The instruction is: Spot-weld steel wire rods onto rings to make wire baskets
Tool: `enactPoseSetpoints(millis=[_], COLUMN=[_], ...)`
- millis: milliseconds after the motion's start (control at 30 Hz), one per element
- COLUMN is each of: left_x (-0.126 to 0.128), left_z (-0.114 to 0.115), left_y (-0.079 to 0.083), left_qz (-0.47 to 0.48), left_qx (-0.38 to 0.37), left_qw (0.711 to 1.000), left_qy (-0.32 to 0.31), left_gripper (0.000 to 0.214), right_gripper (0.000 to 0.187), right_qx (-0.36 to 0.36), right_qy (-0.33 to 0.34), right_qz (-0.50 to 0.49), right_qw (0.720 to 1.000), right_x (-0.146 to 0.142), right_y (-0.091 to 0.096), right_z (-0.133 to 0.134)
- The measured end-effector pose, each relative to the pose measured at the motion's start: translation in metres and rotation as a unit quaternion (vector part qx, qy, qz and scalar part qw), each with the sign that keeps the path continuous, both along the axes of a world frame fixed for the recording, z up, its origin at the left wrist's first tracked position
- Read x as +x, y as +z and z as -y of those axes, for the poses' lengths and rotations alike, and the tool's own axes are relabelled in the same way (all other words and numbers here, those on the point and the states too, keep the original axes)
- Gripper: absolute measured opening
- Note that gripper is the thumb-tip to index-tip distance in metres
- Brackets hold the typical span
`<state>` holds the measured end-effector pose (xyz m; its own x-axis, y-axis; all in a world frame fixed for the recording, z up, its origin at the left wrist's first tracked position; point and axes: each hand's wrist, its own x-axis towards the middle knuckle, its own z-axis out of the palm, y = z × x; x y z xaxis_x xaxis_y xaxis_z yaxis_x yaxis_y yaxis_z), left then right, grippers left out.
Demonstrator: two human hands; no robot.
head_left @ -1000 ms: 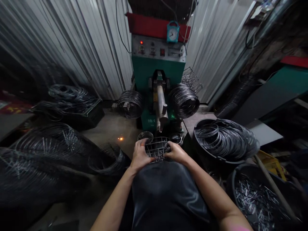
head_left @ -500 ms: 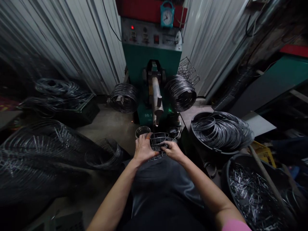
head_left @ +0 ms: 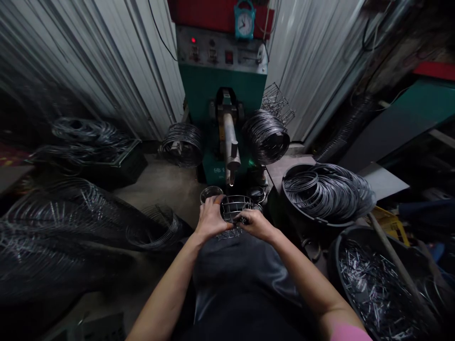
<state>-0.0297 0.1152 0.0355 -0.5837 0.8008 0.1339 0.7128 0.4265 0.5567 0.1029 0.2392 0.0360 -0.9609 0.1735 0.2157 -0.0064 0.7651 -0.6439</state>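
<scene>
My left hand (head_left: 209, 220) and right hand (head_left: 258, 225) are both clamped on the wire basket (head_left: 234, 208), held over my lap just below the welder arm (head_left: 230, 151). The cage looks largely formed. I judge some joints remain, since the ring tub (head_left: 327, 194) at right is full.

Corrugated silvery sheet-metal walls (head_left: 117, 71) close in a dim, narrow corner. Against them stands a green steel machine cabinet with a red top (head_left: 222, 87), with a small turquoise alarm clock (head_left: 244, 21) perched on it. The bare grey concrete floor (head_left: 167, 182) is crowded with dark coils of steel wire (head_left: 88, 137) and round black plastic tubs (head_left: 309, 220).
</scene>
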Motion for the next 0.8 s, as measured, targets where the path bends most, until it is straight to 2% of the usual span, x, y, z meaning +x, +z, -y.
enactPoseSetpoints(millis=[400,600,700,800], left_x=[-0.029,-0.045,-0.046,-0.042], left_z=[-0.01,-0.018,-0.018,-0.017], left_y=[-0.008,-0.011,-0.013,-0.015], left_qz=[0.011,0.011,0.019,0.027], left_qx=[0.054,0.076,0.078,0.084], left_qw=[0.998,0.996,0.996,0.996], left_qy=[0.0,-0.034,-0.043,-0.024], left_gripper=[0.086,0.083,0.084,0.084], right_gripper=[0.015,0.015,0.015,0.015], right_qx=[0.042,0.056,0.06,0.055], right_qy=[-0.001,0.004,0.006,-0.004], right_qz=[-0.02,-0.001,0.0,-0.008], right_qw=[0.999,0.998,0.998,0.998], right_x=[-0.027,-0.039,-0.04,-0.037], right_y=[-0.004,0.001,0.002,0.0], right_z=[-0.012,-0.017,-0.016,-0.015])
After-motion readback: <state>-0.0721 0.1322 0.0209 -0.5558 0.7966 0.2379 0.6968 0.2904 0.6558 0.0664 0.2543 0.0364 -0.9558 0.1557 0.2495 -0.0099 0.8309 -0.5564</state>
